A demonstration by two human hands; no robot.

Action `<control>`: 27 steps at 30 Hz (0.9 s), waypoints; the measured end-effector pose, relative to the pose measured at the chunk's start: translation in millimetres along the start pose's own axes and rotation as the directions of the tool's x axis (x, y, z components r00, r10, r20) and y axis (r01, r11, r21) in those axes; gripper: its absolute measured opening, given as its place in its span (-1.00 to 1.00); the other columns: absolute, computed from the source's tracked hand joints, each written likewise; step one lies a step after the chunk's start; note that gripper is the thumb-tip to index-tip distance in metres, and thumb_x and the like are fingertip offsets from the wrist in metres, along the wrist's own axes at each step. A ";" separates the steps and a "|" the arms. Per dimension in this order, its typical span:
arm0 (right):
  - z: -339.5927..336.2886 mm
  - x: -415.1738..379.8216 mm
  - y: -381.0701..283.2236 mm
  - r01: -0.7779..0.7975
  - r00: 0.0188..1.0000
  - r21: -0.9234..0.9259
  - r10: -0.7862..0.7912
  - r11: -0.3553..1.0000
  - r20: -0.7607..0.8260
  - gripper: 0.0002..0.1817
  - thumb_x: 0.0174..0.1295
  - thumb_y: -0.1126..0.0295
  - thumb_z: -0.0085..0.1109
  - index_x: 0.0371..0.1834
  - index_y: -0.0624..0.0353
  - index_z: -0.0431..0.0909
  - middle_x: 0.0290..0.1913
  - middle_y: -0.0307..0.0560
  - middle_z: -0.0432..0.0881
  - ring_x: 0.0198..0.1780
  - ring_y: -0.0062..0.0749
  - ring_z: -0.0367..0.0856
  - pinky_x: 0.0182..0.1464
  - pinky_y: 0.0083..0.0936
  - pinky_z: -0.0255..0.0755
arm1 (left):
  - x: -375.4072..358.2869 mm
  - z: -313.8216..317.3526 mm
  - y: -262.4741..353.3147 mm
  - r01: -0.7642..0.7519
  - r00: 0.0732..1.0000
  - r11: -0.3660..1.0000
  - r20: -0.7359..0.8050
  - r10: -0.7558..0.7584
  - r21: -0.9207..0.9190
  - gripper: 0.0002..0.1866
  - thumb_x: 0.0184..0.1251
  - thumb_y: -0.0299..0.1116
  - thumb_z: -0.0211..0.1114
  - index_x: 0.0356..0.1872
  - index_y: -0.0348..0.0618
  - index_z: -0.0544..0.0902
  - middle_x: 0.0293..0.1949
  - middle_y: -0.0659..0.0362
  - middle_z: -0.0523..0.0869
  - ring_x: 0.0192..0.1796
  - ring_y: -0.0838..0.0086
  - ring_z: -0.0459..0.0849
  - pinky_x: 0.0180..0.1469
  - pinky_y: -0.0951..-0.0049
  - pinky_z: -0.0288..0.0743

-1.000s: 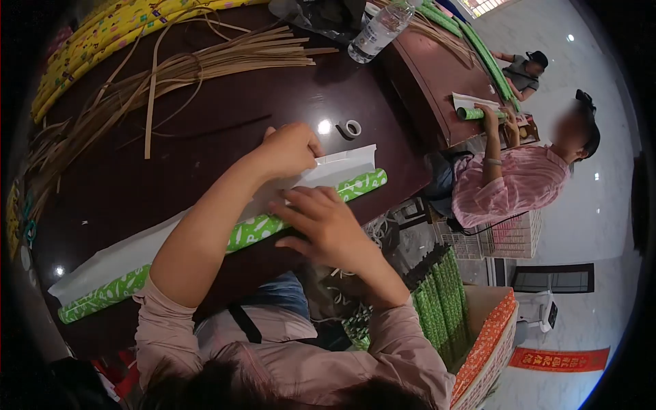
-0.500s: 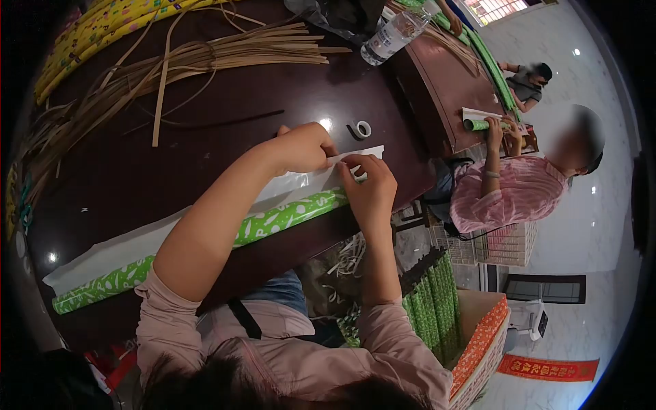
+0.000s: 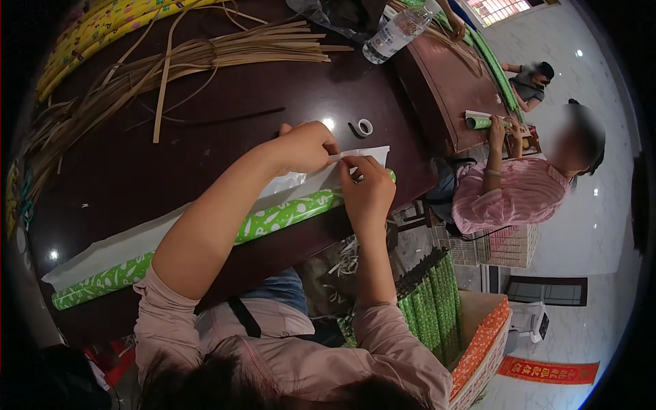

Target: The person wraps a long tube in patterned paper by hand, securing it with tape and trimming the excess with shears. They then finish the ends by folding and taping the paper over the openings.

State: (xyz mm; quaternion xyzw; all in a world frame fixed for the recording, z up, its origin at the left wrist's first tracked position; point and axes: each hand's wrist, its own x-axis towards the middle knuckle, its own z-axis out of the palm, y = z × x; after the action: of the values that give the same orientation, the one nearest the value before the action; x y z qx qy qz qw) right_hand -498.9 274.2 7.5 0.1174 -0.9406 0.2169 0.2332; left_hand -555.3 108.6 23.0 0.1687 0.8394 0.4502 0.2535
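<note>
A green sheet with a white pattern is rolled into a long tube (image 3: 285,214). Its white underside (image 3: 113,249) stretches out flat along the far side. My left hand (image 3: 307,146) is bent over the white part near the right end, fingertips pinched on a narrow white strip (image 3: 345,155). Close beside it, my right hand (image 3: 369,186) pinches the same strip between thumb and fingers, just over the tube. What lies under the fingertips is partly hidden. A small white tape roll (image 3: 365,128) rests beyond my hands.
Long tan strips (image 3: 253,51) lie across the back of the dark table (image 3: 225,147), by yellow patterned tubes (image 3: 113,34). A plastic bottle (image 3: 396,39) stands at the far edge. At right, a person in a pink striped shirt (image 3: 502,195) holds a green roll. Green tubes (image 3: 434,304) fill a box below.
My right hand has turned slightly and shifted a little left, showing more of the tube's right end. My left hand stays nearly in place. The view has shifted slightly.
</note>
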 end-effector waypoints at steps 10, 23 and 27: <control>6.8 2.4 6.7 0.007 0.998 -0.003 -0.008 1.000 -0.068 -0.93 0.03 0.44 0.34 -0.45 0.11 0.63 -0.46 -0.23 0.63 -0.44 -0.31 0.59 -0.22 -0.35 0.27 | -0.5 0.4 2.3 0.012 1.000 0.999 -0.007 -0.012 -0.030 -0.71 0.24 -0.41 0.31 0.00 -0.08 0.74 0.01 -0.01 0.72 0.21 0.19 0.53 0.38 0.22 0.05; 2.3 2.8 20.1 0.074 0.997 0.077 -0.074 0.994 -0.005 -0.94 0.04 0.45 0.36 -0.40 0.09 0.69 -0.35 -0.25 0.69 -0.30 -0.38 0.59 -0.12 -0.37 0.24 | 1.5 0.8 -2.1 0.011 1.000 1.000 -0.012 -0.011 -0.029 -0.68 0.24 -0.41 0.28 0.02 -0.08 0.74 0.00 0.00 0.72 0.15 0.23 0.57 0.38 0.26 0.04; -4.4 -2.5 20.3 0.212 0.977 0.031 -0.212 0.977 -0.019 -0.86 0.03 0.44 0.39 -0.31 0.04 0.74 -0.28 -0.29 0.66 -0.23 -0.38 0.56 -0.09 -0.39 0.24 | -4.2 -1.2 1.4 0.020 1.000 0.999 0.020 -0.020 -0.026 -0.63 0.28 -0.36 0.27 0.13 -0.01 0.69 0.18 -0.01 0.60 0.33 0.14 0.39 0.44 0.16 -0.01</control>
State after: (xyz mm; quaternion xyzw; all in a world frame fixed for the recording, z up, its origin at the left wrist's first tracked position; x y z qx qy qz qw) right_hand -501.6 294.4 2.6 0.2191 -0.9173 0.2071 0.2602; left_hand -552.5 106.4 25.9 0.1612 0.8325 0.4571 0.2684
